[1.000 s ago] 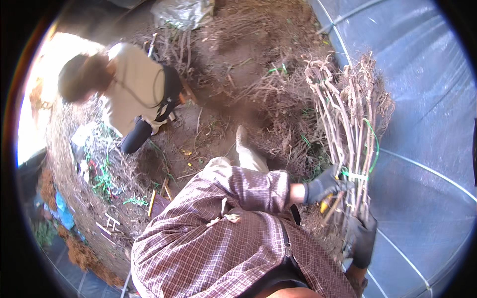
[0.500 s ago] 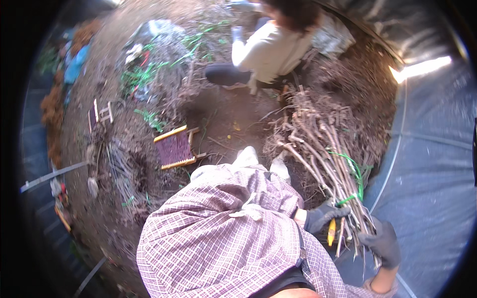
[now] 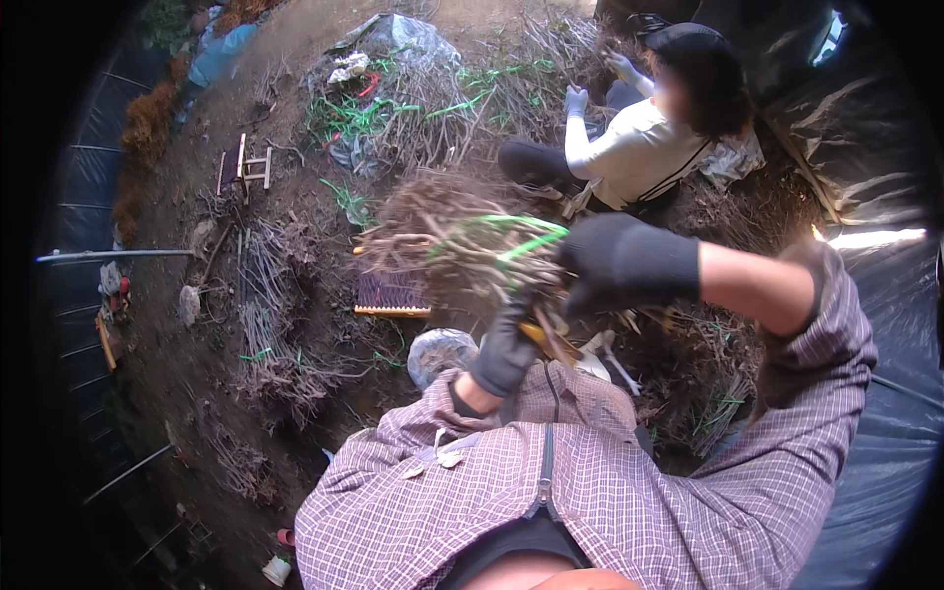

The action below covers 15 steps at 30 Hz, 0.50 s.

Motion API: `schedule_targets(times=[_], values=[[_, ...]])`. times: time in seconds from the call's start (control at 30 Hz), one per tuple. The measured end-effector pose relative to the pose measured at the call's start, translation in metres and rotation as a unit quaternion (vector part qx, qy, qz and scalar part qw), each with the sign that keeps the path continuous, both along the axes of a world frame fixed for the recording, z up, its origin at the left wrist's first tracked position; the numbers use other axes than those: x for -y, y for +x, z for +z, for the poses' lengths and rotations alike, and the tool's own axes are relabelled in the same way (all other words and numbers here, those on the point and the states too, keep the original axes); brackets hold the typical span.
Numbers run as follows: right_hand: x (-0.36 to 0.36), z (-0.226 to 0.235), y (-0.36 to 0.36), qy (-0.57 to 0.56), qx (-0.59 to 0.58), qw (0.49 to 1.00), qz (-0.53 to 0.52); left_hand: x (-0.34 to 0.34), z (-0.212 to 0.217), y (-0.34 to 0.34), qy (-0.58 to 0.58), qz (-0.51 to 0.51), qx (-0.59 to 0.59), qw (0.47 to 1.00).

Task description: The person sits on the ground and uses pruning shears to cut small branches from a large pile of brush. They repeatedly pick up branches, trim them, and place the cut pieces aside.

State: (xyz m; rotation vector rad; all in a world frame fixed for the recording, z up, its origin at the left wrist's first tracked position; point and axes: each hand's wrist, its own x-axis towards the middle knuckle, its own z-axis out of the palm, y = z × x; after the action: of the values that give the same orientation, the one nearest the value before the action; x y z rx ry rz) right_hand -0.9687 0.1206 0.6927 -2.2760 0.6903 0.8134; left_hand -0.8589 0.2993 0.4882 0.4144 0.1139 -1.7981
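Root-end left, lengthwise across: bundle of saplings (image 3: 462, 258) (both gloved hands gripping)

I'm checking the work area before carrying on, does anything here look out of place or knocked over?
One thing stands out: a small wooden stool lies tipped on its side on the dirt at upper left, legs sticking out sideways. Otherwise the root bundle tied with green cord sits firmly between the gloved left hand and right hand.

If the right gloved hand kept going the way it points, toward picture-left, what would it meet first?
Probably the bundle of rooted twigs with green ties, which the right hand already touches; the left hand grips below. Depth is unclear.
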Motion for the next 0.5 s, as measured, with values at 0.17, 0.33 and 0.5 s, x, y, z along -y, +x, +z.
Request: schedule_targets(times=[0.17, 0.33, 0.5], values=[[0.025, 0.044, 0.081, -0.106, 0.039, 0.991, 0.074, 0.057, -0.001, 0.108, -0.21, 0.077, 0.083, 0.971], [0.126, -0.018, 0.142, -0.276, 0.192, 0.937, 0.096, 0.169, -0.066, 0.253, -0.312, 0.115, 0.875, 0.353], [0.201, -0.111, 0.078, -0.456, 0.591, 0.662, -0.07, 0.272, -0.166, 0.297, -0.34, -0.131, 0.81, 0.459]])
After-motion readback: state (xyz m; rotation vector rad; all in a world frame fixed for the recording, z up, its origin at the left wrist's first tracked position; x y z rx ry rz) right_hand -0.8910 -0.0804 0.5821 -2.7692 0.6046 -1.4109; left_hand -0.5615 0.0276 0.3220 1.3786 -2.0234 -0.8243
